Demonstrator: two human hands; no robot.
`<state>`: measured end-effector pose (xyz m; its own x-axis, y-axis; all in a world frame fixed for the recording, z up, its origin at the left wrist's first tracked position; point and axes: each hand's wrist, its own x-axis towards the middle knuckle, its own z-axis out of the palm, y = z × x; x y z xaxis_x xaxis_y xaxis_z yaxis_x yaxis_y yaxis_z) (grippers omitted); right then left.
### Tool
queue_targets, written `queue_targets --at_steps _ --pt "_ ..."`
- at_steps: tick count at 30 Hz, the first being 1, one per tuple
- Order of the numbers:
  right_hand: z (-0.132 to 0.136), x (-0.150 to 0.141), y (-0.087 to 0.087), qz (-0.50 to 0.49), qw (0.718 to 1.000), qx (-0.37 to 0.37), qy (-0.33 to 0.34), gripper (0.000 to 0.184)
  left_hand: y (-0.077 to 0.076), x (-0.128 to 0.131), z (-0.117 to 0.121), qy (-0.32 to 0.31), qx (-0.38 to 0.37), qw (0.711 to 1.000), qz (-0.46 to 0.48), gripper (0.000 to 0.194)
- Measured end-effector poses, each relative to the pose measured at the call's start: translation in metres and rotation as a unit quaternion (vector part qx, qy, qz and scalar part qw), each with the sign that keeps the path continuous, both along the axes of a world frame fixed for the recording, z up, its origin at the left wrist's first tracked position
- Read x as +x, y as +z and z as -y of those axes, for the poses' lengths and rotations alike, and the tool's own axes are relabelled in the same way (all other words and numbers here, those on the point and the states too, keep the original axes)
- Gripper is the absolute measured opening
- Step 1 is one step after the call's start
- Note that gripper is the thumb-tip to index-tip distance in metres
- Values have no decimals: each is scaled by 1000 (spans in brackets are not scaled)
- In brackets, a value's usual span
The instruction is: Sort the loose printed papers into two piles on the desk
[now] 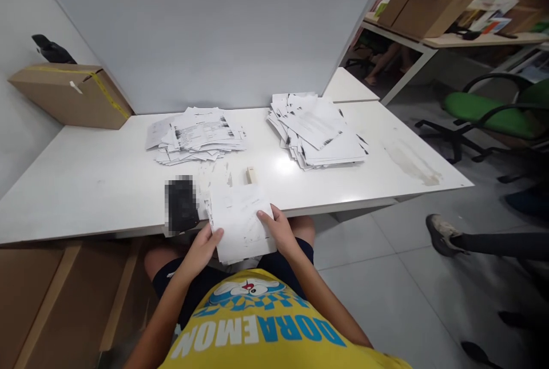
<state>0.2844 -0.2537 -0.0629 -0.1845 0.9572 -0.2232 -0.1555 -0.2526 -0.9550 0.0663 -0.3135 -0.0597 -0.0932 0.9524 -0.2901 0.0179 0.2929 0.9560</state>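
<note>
I hold a small stack of white papers (242, 220) at the front edge of the white table (86, 186). My left hand (205, 246) grips its lower left edge with fingers closed on it. Thumb on top, my right hand (278, 229) clasps the right edge. The stack hangs partly over my lap. A blurred black object (182, 204) lies just left of the papers. Behind them sit a few torn paper scraps and a small beige block (250, 174).
Two heaps of printed sheets lie further back, one at centre left (197, 134), one at centre right (317, 129). A cardboard box (68, 94) stands at the far left corner. A green chair (489, 114) and another person's shoe (441, 233) are on the right.
</note>
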Motion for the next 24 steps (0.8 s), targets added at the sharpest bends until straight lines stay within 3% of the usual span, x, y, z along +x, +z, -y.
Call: queue_targets --at_steps 4,7,10,12,14,15,17,24 --pt "4 1 -7 -16 999 36 3 46 18 4 -1 -31 36 994 -102 68" --pt "0 7 1 19 991 117 -55 46 50 -13 -8 -81 91 961 -249 55" --pt "-6 15 29 87 960 246 -101 52 95 -32 -19 -182 199 870 -412 41" --pt "-11 17 52 116 942 308 -62 63 122 -38 -30 -247 269 783 -504 37" --pt "-18 15 67 126 938 323 18 65 139 -38 -43 -290 313 705 -566 35" --pt "-22 12 70 125 939 316 61 56 143 -37 -49 -302 327 679 -584 35" --pt "-28 2 64 117 944 285 114 35 143 -35 -62 -312 345 654 -596 35" --pt "-28 -24 5 40 977 204 56 29 115 -40 -79 -287 380 639 -604 35"
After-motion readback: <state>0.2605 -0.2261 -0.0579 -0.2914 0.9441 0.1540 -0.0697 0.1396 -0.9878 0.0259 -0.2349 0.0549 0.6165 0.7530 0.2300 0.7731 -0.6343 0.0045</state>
